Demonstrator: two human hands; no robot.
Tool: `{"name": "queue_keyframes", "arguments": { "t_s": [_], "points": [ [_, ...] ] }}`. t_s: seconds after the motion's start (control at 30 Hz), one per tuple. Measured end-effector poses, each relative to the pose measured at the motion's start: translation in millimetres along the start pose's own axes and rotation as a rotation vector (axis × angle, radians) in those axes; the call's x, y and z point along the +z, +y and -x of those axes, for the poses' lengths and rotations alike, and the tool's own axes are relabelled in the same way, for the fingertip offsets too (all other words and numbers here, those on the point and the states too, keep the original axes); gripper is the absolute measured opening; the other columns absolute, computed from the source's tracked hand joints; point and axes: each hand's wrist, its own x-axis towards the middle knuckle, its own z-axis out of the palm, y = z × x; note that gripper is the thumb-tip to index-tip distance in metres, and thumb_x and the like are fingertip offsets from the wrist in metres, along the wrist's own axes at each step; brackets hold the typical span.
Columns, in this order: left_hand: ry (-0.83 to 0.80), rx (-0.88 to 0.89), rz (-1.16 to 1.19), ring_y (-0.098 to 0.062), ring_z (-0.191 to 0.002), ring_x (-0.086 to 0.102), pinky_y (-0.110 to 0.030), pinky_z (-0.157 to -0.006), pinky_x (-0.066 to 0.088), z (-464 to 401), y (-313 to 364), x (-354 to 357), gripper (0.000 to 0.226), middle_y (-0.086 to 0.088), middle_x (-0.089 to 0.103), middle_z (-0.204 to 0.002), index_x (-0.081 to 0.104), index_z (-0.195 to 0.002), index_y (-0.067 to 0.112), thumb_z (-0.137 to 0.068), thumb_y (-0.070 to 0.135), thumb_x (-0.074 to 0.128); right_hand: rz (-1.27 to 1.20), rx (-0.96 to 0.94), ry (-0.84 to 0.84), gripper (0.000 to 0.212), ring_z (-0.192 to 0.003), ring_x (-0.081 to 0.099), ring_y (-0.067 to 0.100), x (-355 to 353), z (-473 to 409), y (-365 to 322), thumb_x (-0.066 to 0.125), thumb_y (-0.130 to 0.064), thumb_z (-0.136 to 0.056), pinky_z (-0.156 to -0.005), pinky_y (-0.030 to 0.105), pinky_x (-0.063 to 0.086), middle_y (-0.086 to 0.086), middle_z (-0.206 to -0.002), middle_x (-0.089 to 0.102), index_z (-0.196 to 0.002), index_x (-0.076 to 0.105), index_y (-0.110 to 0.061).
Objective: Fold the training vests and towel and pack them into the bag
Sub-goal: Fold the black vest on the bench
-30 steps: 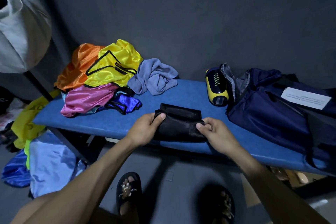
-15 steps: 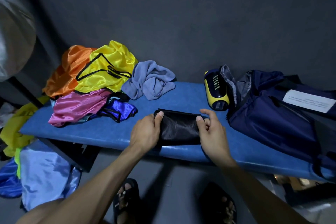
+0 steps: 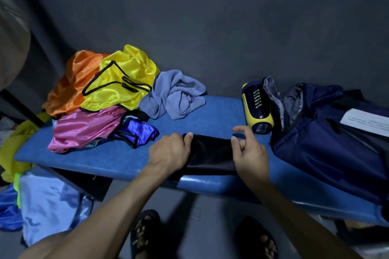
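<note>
A person's two bare forearms reach over a blue padded table [image 3: 117, 160] set against a dark grey wall. A folded black vest [image 3: 210, 155] lies at the table's near edge. The left hand [image 3: 168, 153] grips its left end, thumb on top. The right hand [image 3: 249, 156] rests at its right end, index finger lifted. On the left sits a heap of vests: orange [image 3: 73, 82], yellow [image 3: 126, 82], pink [image 3: 84, 128] and blue [image 3: 139, 132]. A crumpled grey-blue towel [image 3: 176, 96] lies just beside the heap. On the right a navy bag [image 3: 328, 139] lies open, with a yellow and black bottle [image 3: 257, 109] touching it. Sandalled feet show below.
</note>
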Motion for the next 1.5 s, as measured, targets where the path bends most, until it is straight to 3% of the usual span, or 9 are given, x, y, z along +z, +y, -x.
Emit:
{"name": "queue_keyframes", "arguments": {
  "t_s": [0.17,0.33,0.43,0.57,0.7,0.83,1.0,1.23,1.5],
  "points": [
    [0.086,0.053,-0.285,-0.036,-0.112,0.063,-0.040,-0.081,0.046,-4.8,2.2,-8.1,0.052,-0.012,0.068,-0.118,0.058,-0.120,0.015,-0.104,0.059,0.034,0.108,0.001,-0.050,0.015,-0.063,0.055,0.030,3.5,-7.7,1.5,0.048,-0.030,-0.105,-0.059,0.042,0.042,-0.005,-0.059,0.049,-0.117,0.057,-0.032],
    [0.102,0.516,-0.219,-0.027,-0.115,0.052,-0.042,-0.086,0.043,-16.7,-5.6,0.2,0.031,0.002,0.052,-0.128,0.056,-0.133,0.031,-0.103,0.031,0.047,0.394,-0.021,-0.128,0.023,-0.078,0.057,0.038,2.9,-5.6,-5.7,0.034,-0.036,-0.108,-0.063,0.042,0.042,0.002,-0.096,0.061,-0.110,0.055,-0.026],
    [0.099,0.533,-0.239,-0.028,-0.105,0.056,-0.042,-0.083,0.045,-16.9,-8.8,0.3,0.029,0.001,0.059,-0.113,0.062,-0.126,0.027,-0.102,0.026,0.046,0.432,-0.086,-0.139,0.025,-0.077,0.046,0.030,0.0,-3.0,-6.2,0.037,-0.033,-0.108,-0.059,0.041,0.040,0.003,-0.100,0.046,-0.106,0.056,-0.017],
    [0.161,0.570,-0.179,-0.031,-0.089,0.058,-0.043,-0.072,0.047,-13.1,-13.7,6.3,0.042,-0.003,0.060,-0.096,0.065,-0.109,0.019,-0.098,0.035,0.028,0.373,-0.159,-0.300,0.051,-0.102,0.045,0.023,-5.0,-5.0,3.2,0.022,-0.059,-0.103,-0.083,0.043,0.045,-0.004,-0.117,0.046,-0.117,0.058,-0.026],
    [0.079,0.513,-0.142,-0.032,-0.092,0.055,-0.042,-0.076,0.042,-9.0,-10.5,-3.6,0.059,-0.004,0.055,-0.098,0.059,-0.098,0.018,-0.102,0.056,0.014,0.394,-0.179,-0.331,0.067,-0.108,0.043,0.022,-3.5,-6.1,2.7,0.012,-0.069,-0.094,-0.088,0.043,0.039,-0.008,-0.121,0.047,-0.122,0.055,-0.026],
    [-0.039,0.370,-0.102,-0.034,-0.106,0.058,-0.040,-0.073,0.035,-1.9,-0.9,-13.6,0.040,-0.005,0.058,-0.111,0.050,-0.099,0.020,-0.108,0.052,0.027,0.398,-0.202,-0.335,0.067,-0.107,0.042,0.021,-3.1,-5.9,-2.4,0.012,-0.070,-0.092,-0.082,0.039,0.031,-0.008,-0.119,0.049,-0.120,0.053,-0.024],
    [0.029,0.388,-0.119,-0.031,-0.112,0.051,-0.040,-0.077,0.037,3.9,3.7,-16.9,0.037,-0.006,0.058,-0.116,0.053,-0.108,0.018,-0.107,0.050,0.034,0.389,-0.199,-0.327,0.050,-0.110,0.043,0.022,-3.8,-5.3,-5.1,0.030,-0.061,-0.099,-0.084,0.041,0.033,-0.006,-0.119,0.050,-0.121,0.054,-0.022],
    [0.035,0.327,-0.042,-0.042,-0.104,0.059,-0.043,-0.078,0.041,3.1,3.4,-8.5,0.031,-0.014,0.063,-0.112,0.048,-0.098,0.018,-0.107,0.046,0.038,0.398,-0.174,-0.356,0.067,-0.109,0.041,0.021,-5.3,-5.5,-6.8,0.014,-0.069,-0.094,-0.086,0.039,0.032,-0.007,-0.116,0.045,-0.124,0.056,-0.027],
    [-0.041,0.294,-0.016,-0.042,-0.111,0.058,-0.034,-0.073,0.033,-2.8,0.0,-14.1,0.030,-0.021,0.068,-0.114,0.061,-0.103,0.009,-0.106,0.036,0.047,0.408,-0.072,-0.421,0.041,-0.112,0.041,0.023,-6.1,-9.6,-22.7,0.027,-0.054,-0.106,-0.094,0.044,0.037,-0.005,-0.118,0.044,-0.115,0.056,-0.026]
  ]
}}
